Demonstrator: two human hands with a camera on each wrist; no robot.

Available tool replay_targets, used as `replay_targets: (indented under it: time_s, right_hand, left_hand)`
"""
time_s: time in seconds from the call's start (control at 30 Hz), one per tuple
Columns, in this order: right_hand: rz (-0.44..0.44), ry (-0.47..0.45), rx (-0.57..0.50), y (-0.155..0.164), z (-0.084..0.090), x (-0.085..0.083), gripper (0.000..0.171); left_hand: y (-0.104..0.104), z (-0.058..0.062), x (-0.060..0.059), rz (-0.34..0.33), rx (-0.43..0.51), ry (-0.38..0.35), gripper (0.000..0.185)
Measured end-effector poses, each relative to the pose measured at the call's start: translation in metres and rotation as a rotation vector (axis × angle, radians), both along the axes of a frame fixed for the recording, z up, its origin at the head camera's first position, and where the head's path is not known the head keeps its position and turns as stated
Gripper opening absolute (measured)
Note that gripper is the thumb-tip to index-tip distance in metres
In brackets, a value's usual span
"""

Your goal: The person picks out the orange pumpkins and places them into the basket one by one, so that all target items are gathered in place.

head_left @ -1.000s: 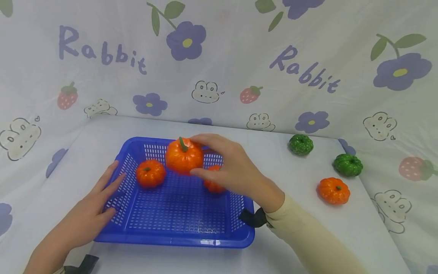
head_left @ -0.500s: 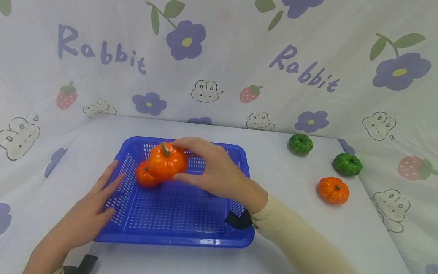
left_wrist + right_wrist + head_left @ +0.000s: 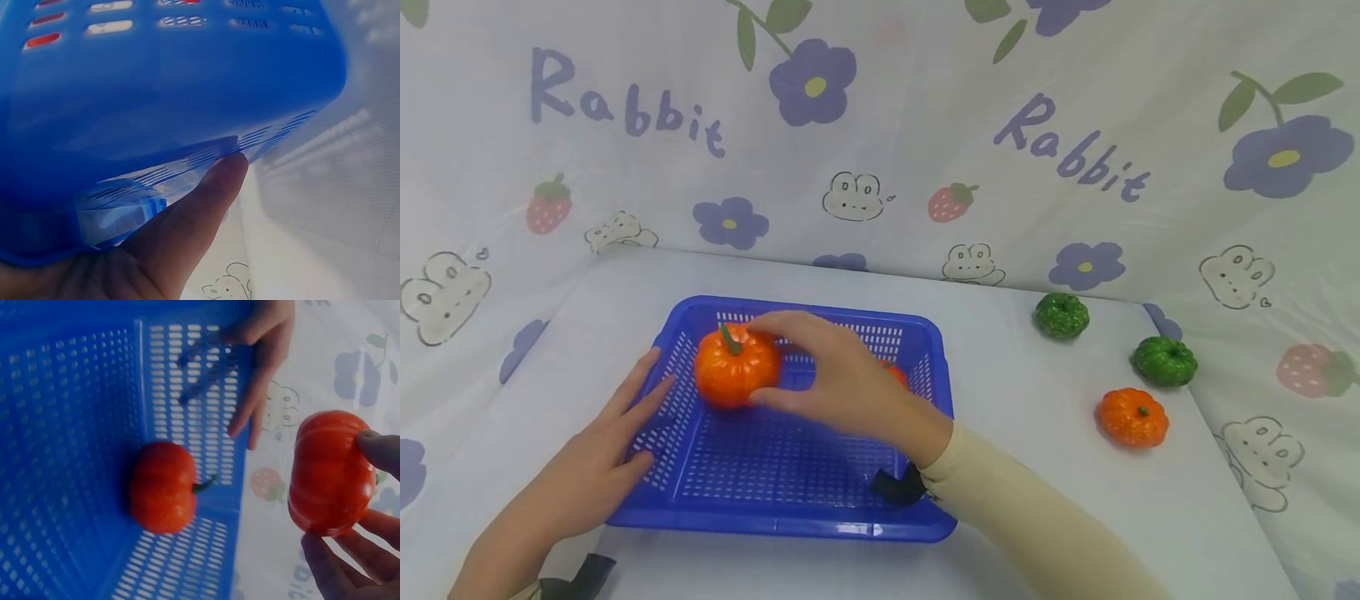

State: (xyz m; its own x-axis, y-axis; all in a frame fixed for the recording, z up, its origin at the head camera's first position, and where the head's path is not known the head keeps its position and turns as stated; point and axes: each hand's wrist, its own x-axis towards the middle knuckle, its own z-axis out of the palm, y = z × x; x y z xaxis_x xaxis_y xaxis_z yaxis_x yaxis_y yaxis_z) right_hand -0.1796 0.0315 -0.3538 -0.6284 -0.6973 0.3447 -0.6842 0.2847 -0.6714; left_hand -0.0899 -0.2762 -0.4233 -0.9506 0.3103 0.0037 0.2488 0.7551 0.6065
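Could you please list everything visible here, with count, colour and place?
Basket: one, blue, perforated, on the table.
Held pumpkin: one, orange, over the basket's left part.
Pumpkins in the basket: two, orange; one shows in the right wrist view, one peeks from behind the right hand.
Orange pumpkin: one, on the table at right.
Green pumpkins: two, on the table at far right.
Table: one, white.
Backdrop: one, white, printed.
Left hand: rests on the basket's left wall.
Right hand: grips the held pumpkin.

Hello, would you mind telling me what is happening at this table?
A person's right hand holds a large orange pumpkin over the blue basket, where a smaller orange pumpkin already lies. The left hand rests flat against the basket's side. Two green pumpkins and another orange one sit on the table.
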Motion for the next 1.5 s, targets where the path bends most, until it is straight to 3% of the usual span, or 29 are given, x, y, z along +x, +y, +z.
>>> replay_targets:
  time_s: [0.27, 0.47, 0.63, 1.07, 1.3, 1.5]
  right_hand:
    - [-0.019, -0.006, 0.052, -0.01, -0.014, -0.003, 0.066]
    - [0.031, -0.062, 0.097, -0.017, -0.026, -0.003, 0.066]
    - [0.055, -0.097, 0.2, -0.023, -0.038, -0.003, 0.067]
    - [0.157, -0.097, 0.328, -0.034, -0.057, -0.002, 0.061]
    - [0.165, -0.108, 0.379, -0.037, -0.06, -0.003, 0.063]
    - [0.197, -0.126, 0.397, -0.039, -0.064, -0.005, 0.048]
  left_hand:
    - [0.0, 0.0, 0.0, 0.002, -0.005, 0.001, 0.081]
    - [0.0, -0.002, -0.001, 0.002, -0.007, 0.008, 0.081]
    - [-0.001, -0.001, -0.001, 0.0, -0.002, 0.005, 0.082]
    - [0.0, 0.0, 0.0, -0.001, -0.002, -0.009, 0.081]
    - [0.0, 0.0, 0.0, -0.002, -0.005, -0.013, 0.081]
    - [-0.001, 0.001, -0.001, 0.002, -0.004, -0.022, 0.082]
